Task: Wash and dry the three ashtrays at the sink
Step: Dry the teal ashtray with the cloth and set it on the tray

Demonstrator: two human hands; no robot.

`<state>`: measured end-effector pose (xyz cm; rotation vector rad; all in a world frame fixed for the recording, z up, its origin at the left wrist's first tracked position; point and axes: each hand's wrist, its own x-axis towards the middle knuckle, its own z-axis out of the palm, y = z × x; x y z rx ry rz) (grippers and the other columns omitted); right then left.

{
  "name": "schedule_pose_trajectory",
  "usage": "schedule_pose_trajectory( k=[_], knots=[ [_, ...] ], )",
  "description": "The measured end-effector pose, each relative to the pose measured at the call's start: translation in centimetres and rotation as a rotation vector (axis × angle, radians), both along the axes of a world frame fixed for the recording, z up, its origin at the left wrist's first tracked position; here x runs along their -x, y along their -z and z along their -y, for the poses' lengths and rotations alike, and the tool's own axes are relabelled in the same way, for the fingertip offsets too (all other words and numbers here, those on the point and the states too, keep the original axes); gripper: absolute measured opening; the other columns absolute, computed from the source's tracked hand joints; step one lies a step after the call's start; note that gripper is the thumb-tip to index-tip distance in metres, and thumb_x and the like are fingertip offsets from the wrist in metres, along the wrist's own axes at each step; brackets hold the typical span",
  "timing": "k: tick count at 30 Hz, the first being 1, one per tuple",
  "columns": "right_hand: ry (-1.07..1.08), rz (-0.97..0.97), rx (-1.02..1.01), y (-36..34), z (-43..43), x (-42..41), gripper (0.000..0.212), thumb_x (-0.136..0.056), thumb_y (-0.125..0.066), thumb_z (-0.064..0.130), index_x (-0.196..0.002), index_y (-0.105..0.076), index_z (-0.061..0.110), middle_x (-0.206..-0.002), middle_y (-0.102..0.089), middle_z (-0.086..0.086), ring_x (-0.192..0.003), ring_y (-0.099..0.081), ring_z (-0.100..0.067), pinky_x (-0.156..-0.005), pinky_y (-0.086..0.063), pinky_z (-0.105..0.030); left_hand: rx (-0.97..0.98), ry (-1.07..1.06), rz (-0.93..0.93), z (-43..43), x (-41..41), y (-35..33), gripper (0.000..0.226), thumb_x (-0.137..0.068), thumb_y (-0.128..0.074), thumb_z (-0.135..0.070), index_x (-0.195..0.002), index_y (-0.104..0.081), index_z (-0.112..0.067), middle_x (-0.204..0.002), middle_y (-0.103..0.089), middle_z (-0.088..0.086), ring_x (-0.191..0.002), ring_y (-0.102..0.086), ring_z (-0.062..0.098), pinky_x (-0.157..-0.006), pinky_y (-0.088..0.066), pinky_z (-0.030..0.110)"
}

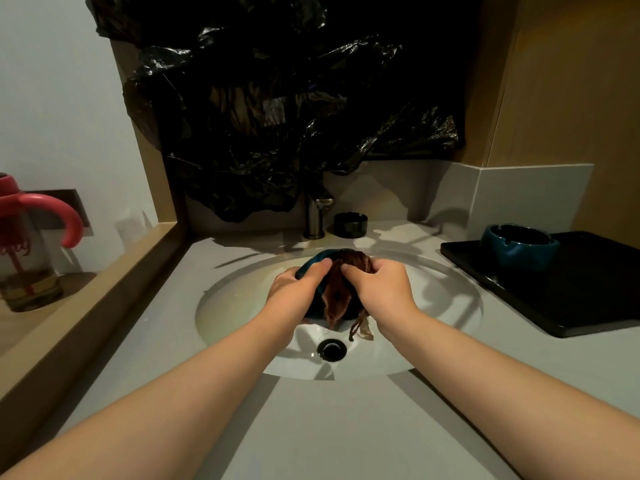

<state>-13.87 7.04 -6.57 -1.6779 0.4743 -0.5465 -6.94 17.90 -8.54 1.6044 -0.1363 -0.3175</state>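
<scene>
Ashtray (pixel 311 263) is held over the sink (pixel 242 323) above the drain (pixel 331 349), left hand (pixel 294 289) curled round its rim and right hand (pixel 377 289) pinching a brown cloth (pixel 341 292) into it, so the best course, I judge, is turning it steadily against the cloth, with the black ashtray (pixel 350 224) by the tap (pixel 314 216) and the blue ashtray (pixel 519 245) on the tray (pixel 571 296) standing beyond.

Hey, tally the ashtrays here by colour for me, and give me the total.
Blue: 2, the held blue ashtray in the left hand, with the brown cloth in the right hand, and the second blue ashtray on the black tray.
Black: 1, the black ashtray beside the faucet.
Total: 3 ashtrays.
</scene>
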Motion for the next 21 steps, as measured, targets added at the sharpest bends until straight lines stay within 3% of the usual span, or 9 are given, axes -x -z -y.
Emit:
schedule_pose_trajectory(
  k=[4, 9, 13, 16, 18, 21],
  knots=[
    [-0.118, 0.031, -0.161, -0.4, -0.5, 0.5, 0.01, -0.091, -0.06, 0.012, -0.093, -0.069, 0.01, -0.089, -0.072, -0.011, -0.082, -0.07, -0.023, -0.076, -0.058, -0.036, 0.035, 0.064, -0.029, -0.1, 0.1, 0.1, 0.057, -0.078, -0.069, -0.055, -0.119, -0.059, -0.017, -0.106, -0.071, 0.01, -0.095, -0.069, 0.03, -0.083, -0.058, 0.047],
    [-0.369, 0.018, -0.288, -0.7, -0.3, 0.8, 0.024, -0.09, -0.051, -0.005, -0.098, -0.067, 0.01, -0.095, -0.07, -0.016, -0.091, -0.067, -0.031, -0.077, -0.057, -0.039, 0.028, 0.113, -0.019, -0.6, 0.0, 0.0, 0.053, -0.081, -0.066, -0.056, -0.115, -0.061, -0.016, -0.101, -0.073, 0.011, -0.09, -0.071, 0.029, -0.08, -0.059, 0.044],
    [-0.508, -0.049, 0.039, -1.5, 0.6, 1.2, 0.036, -0.086, -0.051, -0.011, -0.109, -0.065, 0.012, -0.1, -0.07, -0.013, -0.096, -0.067, -0.029, -0.084, -0.056, -0.04, 0.051, 0.083, 0.01, -0.7, 0.1, -0.1, 0.043, -0.083, -0.065, -0.052, -0.108, -0.065, -0.018, -0.099, -0.073, 0.01, -0.09, -0.071, 0.027, -0.084, -0.058, 0.044],
    [-0.526, -0.141, 0.389, -3.0, 0.8, 1.4, 0.04, -0.079, -0.055, -0.012, -0.102, -0.071, 0.016, -0.094, -0.072, -0.009, -0.09, -0.068, -0.025, -0.082, -0.057, -0.04, 0.098, 0.063, -0.007, -0.8, 0.2, -0.4, 0.037, -0.086, -0.063, -0.049, -0.104, -0.066, -0.017, -0.099, -0.073, 0.011, -0.087, -0.072, 0.028, -0.08, -0.059, 0.045],
    [-0.469, -0.216, 0.55, -3.8, 0.8, 1.4, 0.031, -0.077, -0.059, -0.007, -0.095, -0.073, 0.015, -0.089, -0.072, -0.012, -0.086, -0.068, -0.029, -0.078, -0.057, -0.044, 0.119, 0.075, -0.027, -0.7, 0.2, -0.3, 0.04, -0.086, -0.063, -0.049, -0.107, -0.066, -0.015, -0.099, -0.073, 0.013, -0.088, -0.072, 0.029, -0.078, -0.059, 0.045],
    [-0.23, -0.208, 0.56, -3.8, 1.2, 1.4, 0.01, -0.078, -0.066, 0.001, -0.084, -0.072, 0.006, -0.082, -0.071, -0.016, -0.079, -0.068, -0.03, -0.072, -0.056, -0.041, 0.148, 0.089, -0.047, -0.4, 0.2, -0.2, 0.046, -0.083, -0.065, -0.052, -0.111, -0.064, -0.015, -0.1, -0.074, 0.012, -0.088, -0.072, 0.03, -0.081, -0.059, 0.047]
  ],
)
